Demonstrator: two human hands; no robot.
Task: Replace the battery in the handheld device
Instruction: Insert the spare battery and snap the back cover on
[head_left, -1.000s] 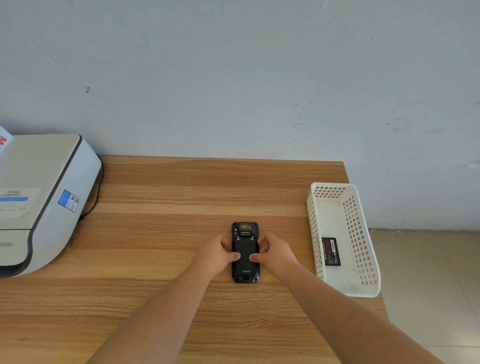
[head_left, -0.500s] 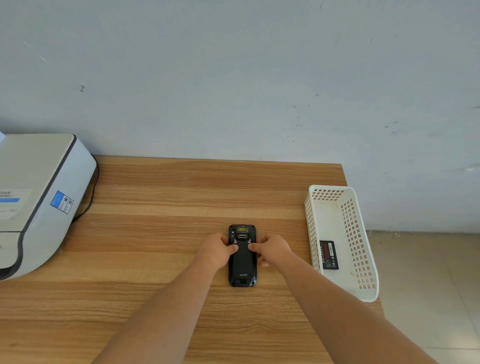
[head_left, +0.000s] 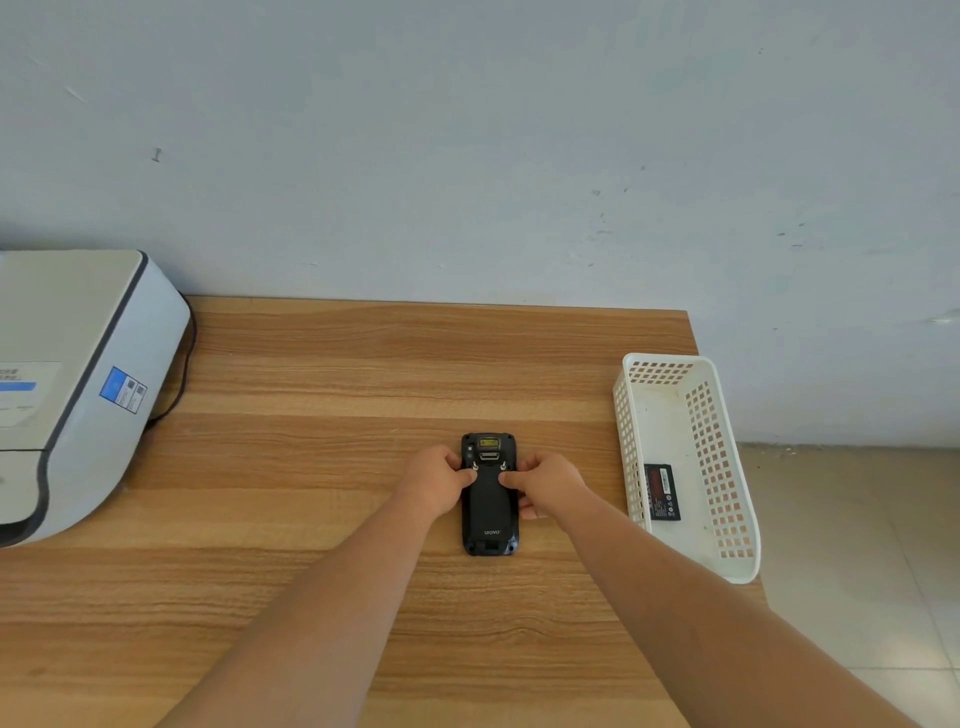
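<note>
two hands on one device (head_left: 489, 512), which lies face down on the table (head_left: 332, 467), a bit right of centre and nearer the wall than the near edge. left hand (head_left: 439, 486) cups the device's left side, fingers curled in, thumb tip pressing by a small silver latch near the top of the back cover. right hand (head_left: 545, 483) mirrors it on the right side, thumb by the second latch, fingers tucked against the device's right edge. both hands are narrow and closed around the device, which sits flat, not lifted.

room to move: wide bare wood to the left of the device, and a clear band behind it up to the wall. forearms fill the near part of the table on both sides. the right edge of the table is close, and one white basket (head_left: 727, 467) runs along it, its near end hanging past the corner. a strip of bare wood separates the right hand from the basket's wall.

inside the basket, one battery (head_left: 661, 491), black with a red label, lying flat on the floor against the left wall, about level with the hands.

far left, one printer (head_left: 78, 364), well apart from the device, with a black cable (head_left: 182, 384) looping down beside it.

count: one device, one battery in sight, one basket, one printer, two latches.
</note>
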